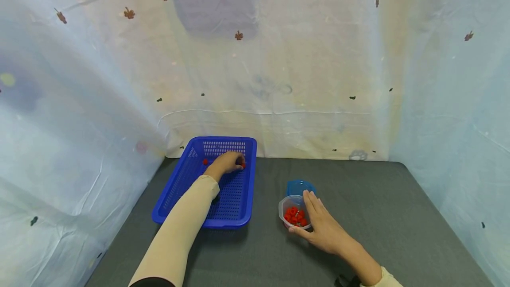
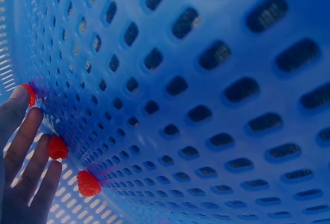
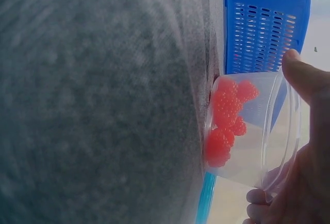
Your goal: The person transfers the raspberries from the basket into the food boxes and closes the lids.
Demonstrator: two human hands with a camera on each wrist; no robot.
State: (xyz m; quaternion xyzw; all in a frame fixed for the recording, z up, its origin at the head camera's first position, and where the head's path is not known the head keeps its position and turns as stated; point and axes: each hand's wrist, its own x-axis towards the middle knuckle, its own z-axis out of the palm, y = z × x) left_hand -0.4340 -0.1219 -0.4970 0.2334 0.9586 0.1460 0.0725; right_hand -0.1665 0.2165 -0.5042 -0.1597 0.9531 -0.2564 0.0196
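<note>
My left hand (image 1: 229, 163) reaches into a blue perforated basket (image 1: 250, 194), its fingers bent down toward the right wall. In the left wrist view the thumb overlaps a red raspberry (image 2: 31, 96), with the index fingertip close by. A second raspberry (image 2: 58, 147) lies right at the other fingertips and a third raspberry (image 2: 88, 183) just past them. With thumb and fingers on opposite sides of the rim, my right hand (image 1: 328, 229) holds a clear plastic tub (image 1: 282, 207). Several raspberries (image 3: 227, 103) sit in its bottom.
Behind the tub lies a blue lid (image 1: 300, 186). Both containers stand on a dark grey table (image 1: 358, 189), the basket to the left of the tub. A patterned pale curtain (image 1: 279, 132) hangs along the table's back and sides.
</note>
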